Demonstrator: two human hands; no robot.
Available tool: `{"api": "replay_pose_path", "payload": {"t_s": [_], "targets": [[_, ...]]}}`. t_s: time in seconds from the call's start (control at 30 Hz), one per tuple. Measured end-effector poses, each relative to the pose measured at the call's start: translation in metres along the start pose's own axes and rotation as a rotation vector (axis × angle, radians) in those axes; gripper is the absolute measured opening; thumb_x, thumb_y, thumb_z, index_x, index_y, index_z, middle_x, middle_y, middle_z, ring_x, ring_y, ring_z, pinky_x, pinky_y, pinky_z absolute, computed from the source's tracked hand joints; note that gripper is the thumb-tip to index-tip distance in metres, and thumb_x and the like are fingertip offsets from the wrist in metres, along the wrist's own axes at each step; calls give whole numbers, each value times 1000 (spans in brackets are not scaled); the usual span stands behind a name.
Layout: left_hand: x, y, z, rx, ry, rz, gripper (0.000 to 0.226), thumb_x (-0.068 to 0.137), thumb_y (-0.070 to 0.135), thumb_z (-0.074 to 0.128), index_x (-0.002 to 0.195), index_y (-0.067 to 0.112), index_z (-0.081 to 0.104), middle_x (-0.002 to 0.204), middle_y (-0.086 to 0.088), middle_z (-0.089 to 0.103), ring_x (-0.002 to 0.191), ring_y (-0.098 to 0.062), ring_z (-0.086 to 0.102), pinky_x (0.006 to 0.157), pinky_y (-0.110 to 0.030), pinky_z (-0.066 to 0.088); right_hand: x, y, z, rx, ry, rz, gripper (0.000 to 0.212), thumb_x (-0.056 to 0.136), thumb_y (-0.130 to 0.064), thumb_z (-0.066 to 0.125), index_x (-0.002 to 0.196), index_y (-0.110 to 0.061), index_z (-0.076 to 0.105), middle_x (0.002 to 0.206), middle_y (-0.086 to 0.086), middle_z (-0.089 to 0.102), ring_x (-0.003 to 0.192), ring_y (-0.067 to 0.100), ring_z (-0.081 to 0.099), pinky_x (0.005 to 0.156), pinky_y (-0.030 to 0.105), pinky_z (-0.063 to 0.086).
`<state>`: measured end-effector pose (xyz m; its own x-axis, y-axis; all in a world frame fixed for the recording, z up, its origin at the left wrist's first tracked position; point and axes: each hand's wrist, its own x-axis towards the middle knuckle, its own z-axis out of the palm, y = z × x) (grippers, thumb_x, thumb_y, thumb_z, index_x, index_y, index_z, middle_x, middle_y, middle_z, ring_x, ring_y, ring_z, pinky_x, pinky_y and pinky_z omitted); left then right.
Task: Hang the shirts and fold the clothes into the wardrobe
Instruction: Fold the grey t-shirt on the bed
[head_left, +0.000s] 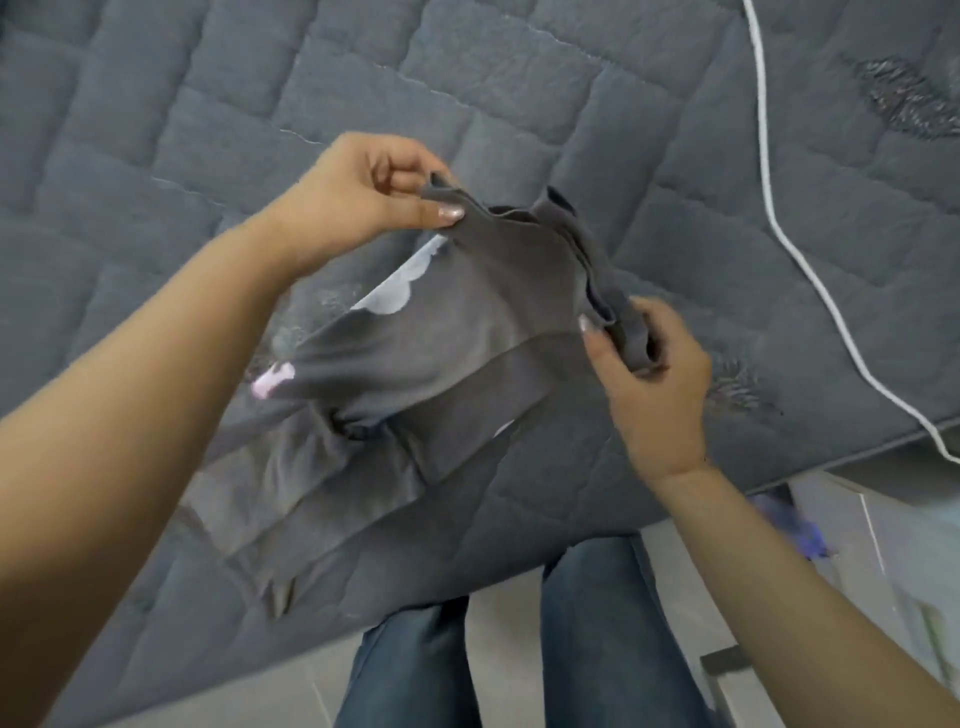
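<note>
a: how far along was the folding?

b: early, i'd judge. the grey shirt (457, 338) was in the air, not yet folded. the left hand (358, 192) pinched one top corner between thumb and fingertips, and the right hand (649, 384) had its fingers curled round the bunched fabric at the other corner. the body hung down from both grips, with a white print and a pink patch showing below the left pinch.

a: any sign of the wardrobe or a hanger?

b: none in view, so hanging or putting it away was all still to do.

a: and under the hands?

b: a grey quilted mattress (156, 156) lay beneath and beyond the shirt. a white cable (769, 182) ran across it, out past the right grip. nearer than the hands were the person's jeans (592, 639) and a pale tiled floor (509, 644).
</note>
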<state>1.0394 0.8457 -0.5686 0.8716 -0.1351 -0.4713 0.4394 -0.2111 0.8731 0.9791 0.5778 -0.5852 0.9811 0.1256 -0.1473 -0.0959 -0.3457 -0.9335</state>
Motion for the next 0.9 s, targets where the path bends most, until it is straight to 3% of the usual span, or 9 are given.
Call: {"api": "replay_pose_path", "payload": {"t_s": [0.07, 0.13, 0.27, 0.5, 0.63, 0.7, 0.77, 0.83, 0.9], "targets": [[-53, -18, -30, 120, 28, -22, 20, 67, 21, 76, 86, 18, 68, 86, -28, 61, 82, -23, 52, 80, -29, 43, -44, -18, 30, -63, -93, -125, 5, 89, -10, 66, 90, -12, 62, 82, 2, 58, 76, 5, 54, 69, 18, 41], [-101, -42, -59, 223, 19, -58, 18, 69, 15, 76, 87, 14, 70, 84, -31, 64, 79, -22, 52, 79, -33, 42, -87, -26, 66, -135, -198, -211, 7, 85, -8, 66, 89, -4, 62, 83, 3, 59, 76, 11, 55, 69, 24, 45], [-183, -106, -105, 398, 53, -62, 22, 72, 4, 77, 94, 3, 75, 91, -4, 72, 83, 5, 64, 88, -10, 46, -166, -21, 149, -271, -361, -299, 14, 84, -18, 65, 86, -5, 64, 80, 3, 61, 72, 17, 57, 63, 28, 47], [-259, -234, -142, 664, 14, 28, 20, 70, -3, 81, 87, 7, 78, 99, -10, 72, 93, -31, 63, 91, -36, 46, -246, 18, 267, -506, -652, -262, 21, 68, -12, 78, 85, -8, 66, 78, 5, 63, 70, 23, 61, 58, 33, 48], [-274, -289, -139, 764, 89, 69, 20, 74, -9, 76, 86, 7, 78, 108, -17, 67, 96, -38, 59, 90, -37, 41, -264, 42, 287, -668, -827, -178, 33, 77, -20, 71, 108, -9, 67, 98, 8, 61, 92, 28, 58, 78, 39, 48], [-276, -303, -136, 795, 116, 67, 20, 73, -8, 77, 85, 7, 78, 111, -18, 64, 98, -40, 57, 92, -40, 41, -269, 51, 286, -732, -904, -307, 41, 77, -20, 71, 116, -10, 67, 110, 7, 62, 101, 27, 57, 87, 41, 48], [-276, -309, -134, 785, 119, 43, 13, 74, 9, 71, 86, 8, 76, 117, -17, 59, 105, -40, 53, 98, -44, 40, -273, 58, 282, -837, -895, -432, 57, 70, -14, 70, 127, -13, 61, 135, 8, 55, 121, 28, 52, 104, 44, 42], [-275, -311, -133, 615, 172, -40, 23, 77, 27, 59, 86, 12, 73, 122, -12, 53, 113, -34, 49, 103, -43, 37, -273, 63, 281, -956, -866, -480, 78, 68, -10, 66, 143, -18, 46, 155, 6, 34, 141, 27, 34, 117, 48, 24], [-271, -312, -133, 377, 311, -124, 12, 86, 31, 66, 88, 20, 63, 115, -2, 49, 108, -19, 49, 95, -31, 40, -269, 69, 284, -1038, -854, -526, 86, 67, -13, 70, 147, -20, 40, 157, 5, 30, 144, 26, 29, 117, 50, 22]]}}
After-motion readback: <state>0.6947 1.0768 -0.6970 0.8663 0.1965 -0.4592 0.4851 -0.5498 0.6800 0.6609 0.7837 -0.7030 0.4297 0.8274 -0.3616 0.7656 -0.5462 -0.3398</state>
